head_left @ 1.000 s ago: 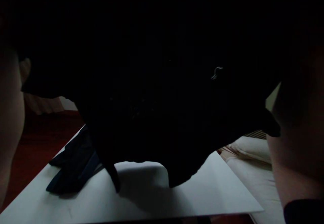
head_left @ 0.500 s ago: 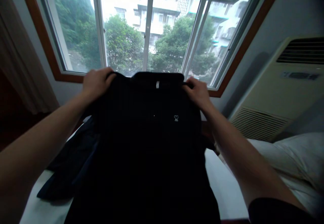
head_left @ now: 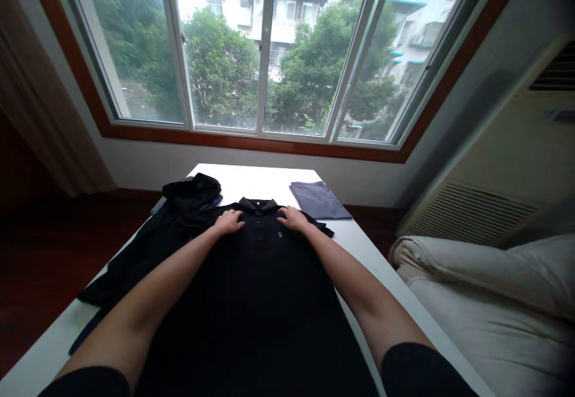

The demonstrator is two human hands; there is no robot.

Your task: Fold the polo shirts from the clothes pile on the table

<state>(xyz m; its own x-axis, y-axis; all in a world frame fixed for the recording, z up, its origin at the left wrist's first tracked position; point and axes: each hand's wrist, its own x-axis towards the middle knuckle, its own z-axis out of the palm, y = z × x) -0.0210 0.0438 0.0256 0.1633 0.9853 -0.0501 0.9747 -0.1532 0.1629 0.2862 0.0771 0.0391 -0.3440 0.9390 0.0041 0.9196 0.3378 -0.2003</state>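
Observation:
A black polo shirt [head_left: 260,289] lies face up on the white table [head_left: 251,178], its collar toward the window and a small light logo on the chest. On the shirt's left shoulder area rests my left hand [head_left: 230,222], fingers spread on the cloth. My right hand [head_left: 293,218] lies on the opposite shoulder near the collar, its fingers apart too. Neither hand grips the fabric.
Dark rumpled clothes [head_left: 148,253] are heaped along the table's left side. A folded grey garment [head_left: 320,200] lies at the back right. Beyond stand a window, a beige appliance [head_left: 485,175] and a cream padded seat [head_left: 485,295] at right.
The black shirt, held up by its shoulders before, is now down flat on the table. Both hands have lowered and let go of it, and the folded grey garment has come into sight.

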